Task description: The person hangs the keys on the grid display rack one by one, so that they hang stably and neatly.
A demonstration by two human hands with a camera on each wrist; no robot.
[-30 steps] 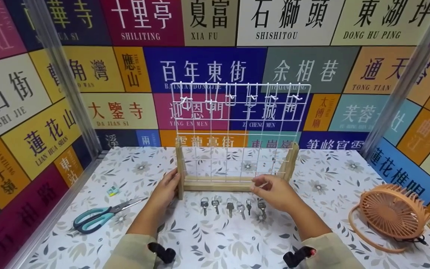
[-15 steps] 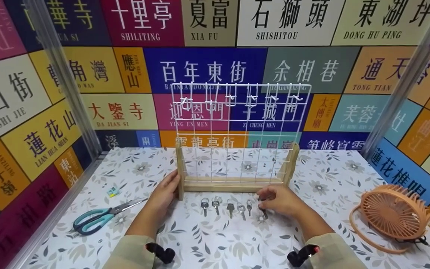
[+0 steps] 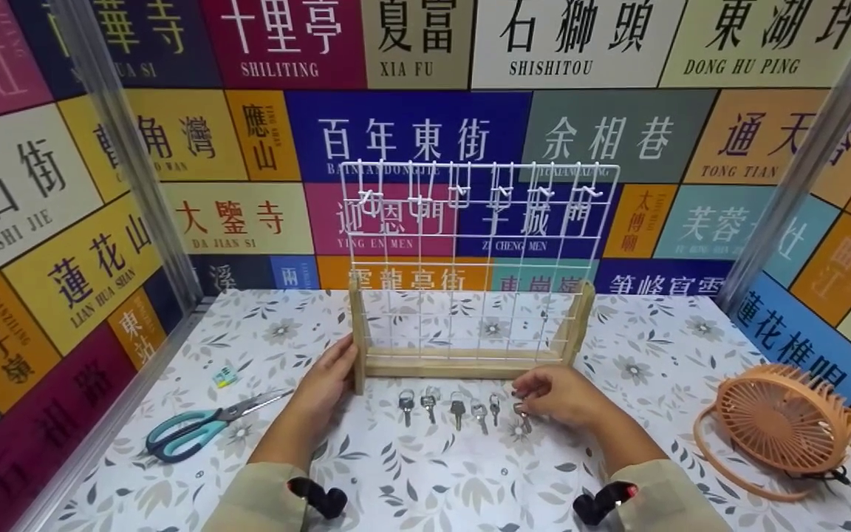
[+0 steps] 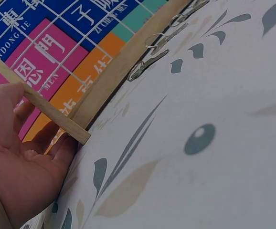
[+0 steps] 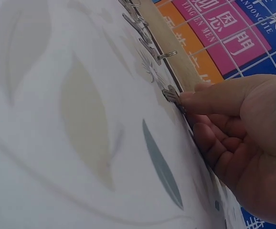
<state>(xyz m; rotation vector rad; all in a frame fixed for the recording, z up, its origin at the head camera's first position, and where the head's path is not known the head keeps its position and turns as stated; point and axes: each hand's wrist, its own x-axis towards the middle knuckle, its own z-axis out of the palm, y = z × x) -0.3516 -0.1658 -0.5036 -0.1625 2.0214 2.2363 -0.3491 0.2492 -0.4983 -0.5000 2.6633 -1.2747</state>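
Note:
A white wire grid rack with wooden legs and a wooden base bar (image 3: 433, 367) stands upright on the table. White hooks (image 3: 501, 193) line its top. My left hand (image 3: 329, 380) holds the rack's left wooden leg (image 4: 57, 114), thumb on one side and fingers beyond it in the left wrist view. At the right end of a row of keys, my right hand (image 3: 562, 395) pinches a key (image 5: 171, 94) between thumb and fingertips, low over the cloth. That key's upper part is hidden by the fingers. Several other keys with rings, including a brass-toned key (image 3: 457, 408), lie before the base bar.
Teal-handled scissors (image 3: 185, 434) lie left of my left forearm, with a small green and yellow packet (image 3: 224, 377) behind them. An orange fan (image 3: 784, 421) sits at the right. Printed panels and clear posts (image 3: 137, 155) border the floral-covered table.
My right hand has come down from near the base bar to the rightmost key and taken hold of it, turning it slightly. My left hand has stayed at the rack's leg.

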